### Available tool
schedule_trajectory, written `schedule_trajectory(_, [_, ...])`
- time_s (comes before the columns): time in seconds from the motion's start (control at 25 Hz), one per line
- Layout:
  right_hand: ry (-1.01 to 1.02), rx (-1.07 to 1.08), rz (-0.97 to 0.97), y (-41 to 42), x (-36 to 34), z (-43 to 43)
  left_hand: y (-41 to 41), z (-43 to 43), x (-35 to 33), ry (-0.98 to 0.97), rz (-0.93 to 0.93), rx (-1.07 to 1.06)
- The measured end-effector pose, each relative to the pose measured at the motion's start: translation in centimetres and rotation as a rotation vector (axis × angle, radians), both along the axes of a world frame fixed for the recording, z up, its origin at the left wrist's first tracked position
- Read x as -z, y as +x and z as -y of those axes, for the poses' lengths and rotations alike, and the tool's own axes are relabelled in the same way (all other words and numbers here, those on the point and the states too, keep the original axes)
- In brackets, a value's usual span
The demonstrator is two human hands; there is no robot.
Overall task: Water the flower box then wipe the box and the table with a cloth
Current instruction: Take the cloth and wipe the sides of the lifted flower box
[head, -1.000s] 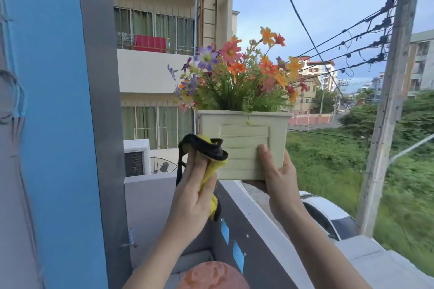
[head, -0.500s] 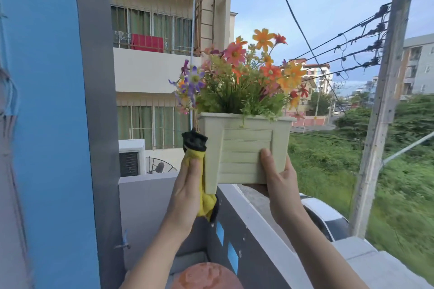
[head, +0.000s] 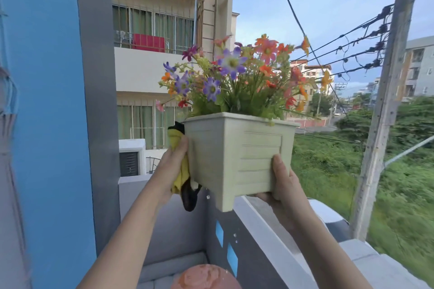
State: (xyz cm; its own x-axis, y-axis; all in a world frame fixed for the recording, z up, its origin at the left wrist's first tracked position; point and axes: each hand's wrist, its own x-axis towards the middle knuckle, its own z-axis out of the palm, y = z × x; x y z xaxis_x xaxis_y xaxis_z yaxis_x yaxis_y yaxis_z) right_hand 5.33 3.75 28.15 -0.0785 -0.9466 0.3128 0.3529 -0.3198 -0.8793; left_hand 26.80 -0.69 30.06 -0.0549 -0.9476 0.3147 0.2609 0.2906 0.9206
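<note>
Head view: the right hand (head: 284,183) grips the flower box (head: 237,159) by its lower corner, aloft over the balcony wall (head: 258,230), while the left hand (head: 171,166) clutches a yellow cloth (head: 175,139) against its left side. Box-wiping seems underway; next, rub the other faces, holding steady.

Pale-green flower box (head: 237,155) aloft, tilted; yellow-black cloth (head: 182,175) against left side, seemingly touching.
</note>
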Motion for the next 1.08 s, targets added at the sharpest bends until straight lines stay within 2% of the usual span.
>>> schedule_trajectory(0.2, [0.105, -0.199, -0.011, -1.4, -1.2, 0.6, 0.0, -0.7, 1.1, -0.01, -0.128, -0.04])
schedule_trajectory(0.36, [0.181, -0.248, 0.173, -1.5, -1.6, 0.4, 0.1, -1.0, 1.4, 0.0, -0.176, -0.154])
schedule_trajectory(0.44, [0.187, -0.208, 0.216, -0.9, -1.4, 0.2, 0.2, -1.4, 1.3, -0.024, -0.153, -0.236])
schedule_trajectory(0.64, [0.071, -0.043, 0.275, 1.2, -0.7, 0.6, 0.4, -2.2, 0.1, -0.165, -0.013, -0.466])
schedule_trajectory(0.8, [-0.005, -0.209, 0.047, 3.0, -0.2, -0.9, 0.1, -2.3, 0.1, -0.306, 0.226, -0.586])
schedule_trajectory(0.88, [-0.033, -0.235, 0.021, 3.8, 0.4, -1.3, 0.1, -2.2, 0.5, -0.319, 0.34, -0.652])
schedule_trajectory(1.08, [-0.114, 0.042, -0.04, 5.2, 1.1, -0.5, -2.0, -4.1, 1.5, -0.437, 0.502, -0.737])
